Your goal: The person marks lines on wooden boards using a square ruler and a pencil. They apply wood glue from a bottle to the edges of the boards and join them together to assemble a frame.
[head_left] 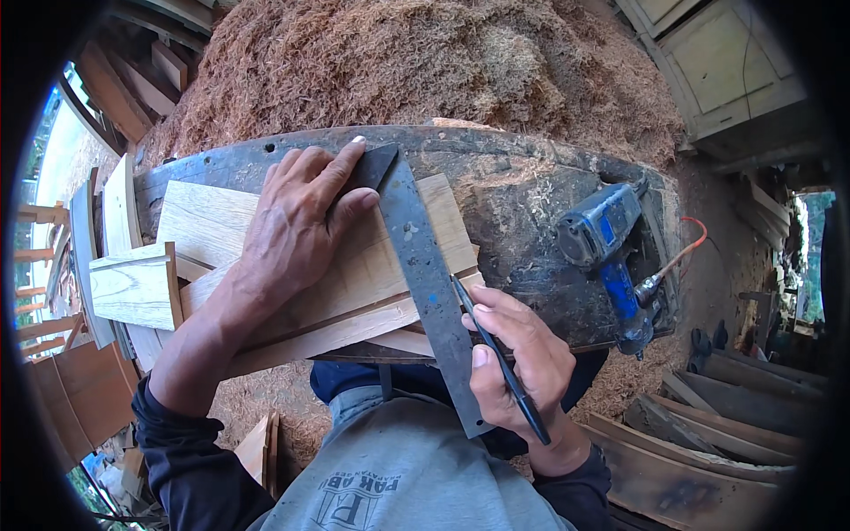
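Palm hidden, the left hand (301, 208) lies over a pale, grooved wooden board (354, 283) on the dark, worn counter (235, 168), touching a speckled grey metal square (421, 243); I cannot tell whether it grips. Fingers partly covering it, a slim black pen (512, 379) is grasped by the right hand (527, 354).

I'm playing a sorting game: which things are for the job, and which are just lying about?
For the job:
- metal square, held by the left hand
- dark pen, in the right hand
- pale board, under the square

Lying about, it seems:
- blue and grey tool
- orange hose
- wood shavings
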Motion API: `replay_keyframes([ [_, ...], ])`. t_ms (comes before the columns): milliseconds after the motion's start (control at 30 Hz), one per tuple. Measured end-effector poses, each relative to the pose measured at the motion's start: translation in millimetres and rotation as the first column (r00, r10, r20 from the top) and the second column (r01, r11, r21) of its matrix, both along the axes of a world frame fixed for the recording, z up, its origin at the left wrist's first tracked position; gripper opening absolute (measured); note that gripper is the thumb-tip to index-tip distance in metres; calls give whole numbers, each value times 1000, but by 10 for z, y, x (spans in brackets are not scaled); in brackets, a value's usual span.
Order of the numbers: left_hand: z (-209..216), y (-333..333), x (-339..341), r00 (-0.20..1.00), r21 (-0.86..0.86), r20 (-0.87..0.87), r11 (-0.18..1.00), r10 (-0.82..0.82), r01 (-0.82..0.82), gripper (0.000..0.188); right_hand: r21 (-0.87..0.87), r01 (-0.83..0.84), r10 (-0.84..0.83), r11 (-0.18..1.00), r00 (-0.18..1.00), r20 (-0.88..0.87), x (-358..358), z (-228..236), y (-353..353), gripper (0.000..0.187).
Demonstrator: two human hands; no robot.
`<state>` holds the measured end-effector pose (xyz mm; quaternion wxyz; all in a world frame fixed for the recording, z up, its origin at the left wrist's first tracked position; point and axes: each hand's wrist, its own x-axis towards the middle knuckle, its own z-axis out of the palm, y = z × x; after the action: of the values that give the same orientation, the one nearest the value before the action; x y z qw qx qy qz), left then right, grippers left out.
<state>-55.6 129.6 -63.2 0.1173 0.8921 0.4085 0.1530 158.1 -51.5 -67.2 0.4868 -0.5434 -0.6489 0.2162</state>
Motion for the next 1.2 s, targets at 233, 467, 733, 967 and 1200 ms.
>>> replay_keyframes([
  [233, -12, 5, 8, 1000, 11, 3, 1000, -1, 1, 57, 15, -9, 8, 1000, 999, 42, -1, -23, 8, 30],
  [467, 8, 3, 10, 1000, -18, 17, 1000, 3, -3, 55, 35, -21, 20, 999, 999, 27, 16, -52, 20, 30],
  [733, 26, -7, -2, 1000, 13, -4, 999, 30, -30, 54, 5, -32, 32, 999, 999, 9, 29, -14, 23, 30],
  [967, 10, -4, 5, 1000, 1, -2, 1000, 17, -17, 55, 15, -27, 28, 1000, 999, -20, 30, -50, 27, 29],
  [1200, 0, 2, 8, 1000, 20, 24, 1000, -6, 5, 55, 16, -27, 27, 1000, 999, 17, 36, -36, 38, 30],
])
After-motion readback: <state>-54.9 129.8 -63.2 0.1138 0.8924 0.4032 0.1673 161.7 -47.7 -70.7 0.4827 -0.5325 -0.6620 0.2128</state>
